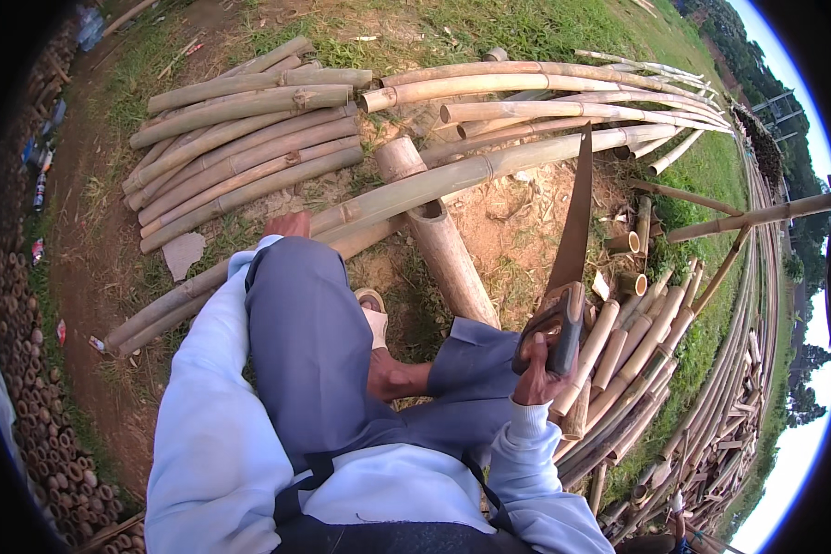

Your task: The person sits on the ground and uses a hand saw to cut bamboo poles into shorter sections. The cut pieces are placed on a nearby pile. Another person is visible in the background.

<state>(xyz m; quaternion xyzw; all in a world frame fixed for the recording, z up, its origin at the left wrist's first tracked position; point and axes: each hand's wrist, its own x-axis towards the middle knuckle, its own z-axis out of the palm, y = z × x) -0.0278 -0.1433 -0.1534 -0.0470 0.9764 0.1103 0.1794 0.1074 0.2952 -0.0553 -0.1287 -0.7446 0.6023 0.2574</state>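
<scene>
My right hand [535, 374] is wrapped round the handle of a handsaw [574, 217], whose long blade points up and away from me, apart from the bamboo. On the left, my left hand [289, 224] grips a long bamboo pole [471, 173] beside my raised knee; the knee and sleeve hide part of that hand. The pole slants from near left to far right and rests across a thick bamboo support [452, 268] on the ground. A sandalled foot [376, 319] shows below the pole.
Cut bamboo lengths [249, 157] lie stacked at the far left, with long poles [545, 83] spread behind. Shorter pieces [637, 355] are piled close to my right hand. A horizontal bamboo rail [757, 217] stands at right. Many cut ends [55, 452] line the left edge.
</scene>
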